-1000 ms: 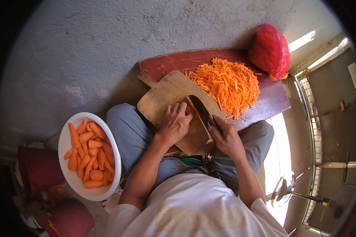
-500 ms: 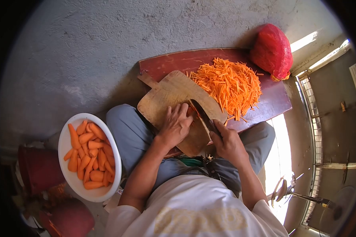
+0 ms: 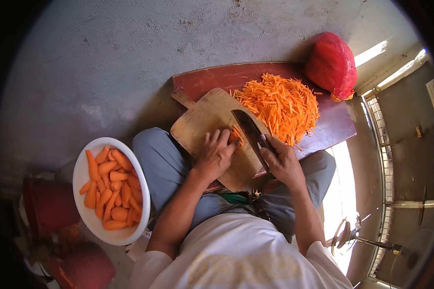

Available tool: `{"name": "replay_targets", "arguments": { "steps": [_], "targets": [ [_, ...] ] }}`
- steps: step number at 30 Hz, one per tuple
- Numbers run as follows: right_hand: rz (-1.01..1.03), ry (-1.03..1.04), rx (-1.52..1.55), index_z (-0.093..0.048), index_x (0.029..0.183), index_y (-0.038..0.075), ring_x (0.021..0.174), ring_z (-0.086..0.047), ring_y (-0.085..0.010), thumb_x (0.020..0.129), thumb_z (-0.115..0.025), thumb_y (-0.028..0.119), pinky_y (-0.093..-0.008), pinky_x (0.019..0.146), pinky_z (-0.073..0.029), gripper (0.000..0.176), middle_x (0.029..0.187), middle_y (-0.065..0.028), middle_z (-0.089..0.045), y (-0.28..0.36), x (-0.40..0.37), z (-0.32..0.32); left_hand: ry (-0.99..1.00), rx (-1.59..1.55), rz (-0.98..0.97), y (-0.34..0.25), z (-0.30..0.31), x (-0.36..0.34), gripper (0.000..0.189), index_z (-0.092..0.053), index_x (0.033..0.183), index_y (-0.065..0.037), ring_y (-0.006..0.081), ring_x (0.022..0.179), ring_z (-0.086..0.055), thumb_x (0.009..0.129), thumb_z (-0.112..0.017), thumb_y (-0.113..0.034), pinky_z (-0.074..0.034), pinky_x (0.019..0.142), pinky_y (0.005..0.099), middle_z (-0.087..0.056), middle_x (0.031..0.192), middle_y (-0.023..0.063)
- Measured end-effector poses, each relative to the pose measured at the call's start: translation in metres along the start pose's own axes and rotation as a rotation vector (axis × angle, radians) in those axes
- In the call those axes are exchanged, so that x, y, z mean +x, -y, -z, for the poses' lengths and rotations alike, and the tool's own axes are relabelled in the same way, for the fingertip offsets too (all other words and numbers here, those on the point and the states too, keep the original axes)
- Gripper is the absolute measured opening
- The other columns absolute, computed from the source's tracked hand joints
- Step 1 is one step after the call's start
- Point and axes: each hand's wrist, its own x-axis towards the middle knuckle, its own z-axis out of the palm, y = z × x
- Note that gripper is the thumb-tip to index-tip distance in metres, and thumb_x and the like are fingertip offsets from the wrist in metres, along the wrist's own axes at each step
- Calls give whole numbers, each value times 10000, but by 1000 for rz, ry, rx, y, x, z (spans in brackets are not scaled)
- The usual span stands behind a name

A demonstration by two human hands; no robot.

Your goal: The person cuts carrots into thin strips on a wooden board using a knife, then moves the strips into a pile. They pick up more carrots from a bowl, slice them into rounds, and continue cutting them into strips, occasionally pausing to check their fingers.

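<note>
My right hand [image 3: 283, 161] is closed round the handle of a knife [image 3: 248, 126] with a broad dark blade, which is angled over the cutting board just right of the cut carrot. With bent fingers, my left hand [image 3: 216, 153] presses a partly cut carrot [image 3: 237, 135] onto the wooden cutting board [image 3: 202, 118]. Thin orange strips show at its fingertips; the rest of the piece is hidden under the hand. Beyond the board's right edge lies a big heap of carrot strips [image 3: 284, 106].
The board rests on a red bench [image 3: 217, 74] against a grey wall. A red mesh sack [image 3: 331, 65] stands at the bench's far right. To my left is a white basin [image 3: 76, 192] of peeled whole carrots [image 3: 112, 192], with a red bucket [image 3: 48, 204] beyond it.
The knife and right hand have shifted a little right, away from the left hand's fingertips. Cut strips now show beside those fingers.
</note>
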Motion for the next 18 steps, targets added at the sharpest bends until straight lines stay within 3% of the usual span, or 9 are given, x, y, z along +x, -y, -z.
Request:
{"name": "replay_targets", "arguments": {
  "steps": [4,7,10,18],
  "targets": [
    [-43,62,-44,-674,1392,-36,697,-506,-67,1088,-689,157,-283,612,-440,361,785,21,-581,8,-4,10,11,-17,36,-2,1,7,277,-764,1176,-62,372,1108,-606,924,-658,-104,-477,950,528,-601,1141,164],
    [-105,83,-123,-673,1373,-54,810,-725,-420,1029,-710,144,-448,789,-569,399,915,-283,-723,15,-9,10,5,-31,38,1,-1,6,275,-764,1168,-59,369,1094,-609,914,-668,-99,-481,945,525,-605,1127,158],
    [-109,99,-141,-677,1359,-60,855,-742,-463,1018,-713,144,-463,792,-571,399,935,-320,-722,27,-14,10,-21,-50,33,2,0,5,242,-762,1124,-54,372,1092,-610,901,-679,-97,-483,949,533,-606,1122,157],
    [-106,102,-168,-678,1362,-30,892,-741,-501,1002,-720,143,-496,786,-572,401,928,-314,-734,27,-16,1,-10,-56,31,3,3,6,114,-761,956,-43,380,1108,-616,879,-698,-98,-489,954,543,-605,1116,161]
  ]
}}
